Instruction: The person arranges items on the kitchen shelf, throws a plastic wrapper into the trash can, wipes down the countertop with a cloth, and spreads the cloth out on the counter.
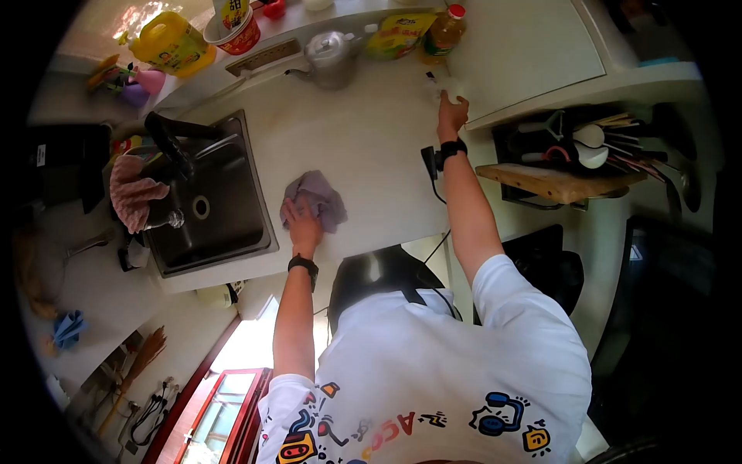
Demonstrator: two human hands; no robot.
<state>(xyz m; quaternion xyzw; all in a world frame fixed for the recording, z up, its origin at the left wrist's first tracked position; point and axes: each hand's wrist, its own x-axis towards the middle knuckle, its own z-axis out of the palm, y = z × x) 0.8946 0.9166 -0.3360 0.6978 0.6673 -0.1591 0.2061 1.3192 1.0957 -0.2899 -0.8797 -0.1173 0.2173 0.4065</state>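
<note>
My left hand (304, 227) lies on a crumpled purple-grey cloth (323, 199) near the counter's front edge, right of the sink. Its fingers are spread over the cloth's left side. Further back, my right arm is stretched out, and my right hand (452, 117) has its fingers curled at a pale, see-through object (444, 87) at the back right of the counter. That object is blurred and partly hidden by the fingers, so I cannot make out its kind. A bottle of yellow oil with a red cap (444, 35) stands just behind it.
A metal kettle (331, 60) and a yellow-green pouch (399, 36) stand along the back. The sink (224, 203) with a black faucet (171, 145) is at the left, a pink cloth (133, 192) beside it. A wooden board (560, 183) and utensils stick out at the right.
</note>
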